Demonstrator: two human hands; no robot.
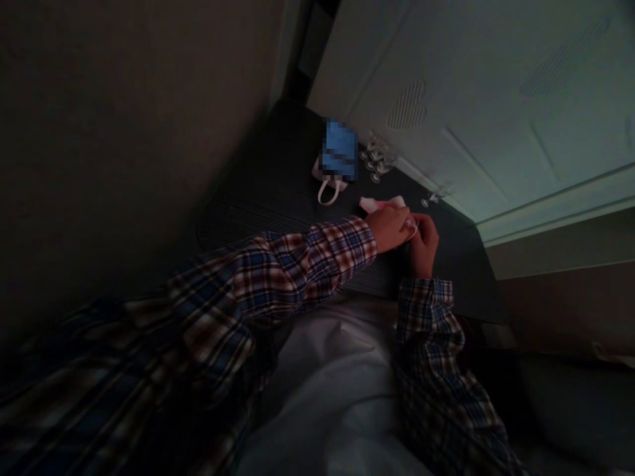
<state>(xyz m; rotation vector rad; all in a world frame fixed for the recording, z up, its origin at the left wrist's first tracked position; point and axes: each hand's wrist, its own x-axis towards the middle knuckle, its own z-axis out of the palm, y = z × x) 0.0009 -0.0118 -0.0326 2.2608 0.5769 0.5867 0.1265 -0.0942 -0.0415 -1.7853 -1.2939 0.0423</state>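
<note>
My left hand [390,227] is closed, its fingers bent around a pink and white cloth [381,203] that sticks out beyond them. Close beside it, my right hand [425,244] grips a small clear glass [411,225] by what looks like its round edge. The two hands meet at this glass, and most of it is hidden by the fingers. Both are just over the dark tabletop [278,192]. The picture is dim, so finer detail of the glass does not show.
Several small stemmed glasses [378,157] are clustered by the pale panel [446,86] at the back. Another clear glass piece [434,197] lies farther right. A bag-like item [340,152] with a blurred blue front and pale handle stands left of them. A wall [149,99] bounds the left.
</note>
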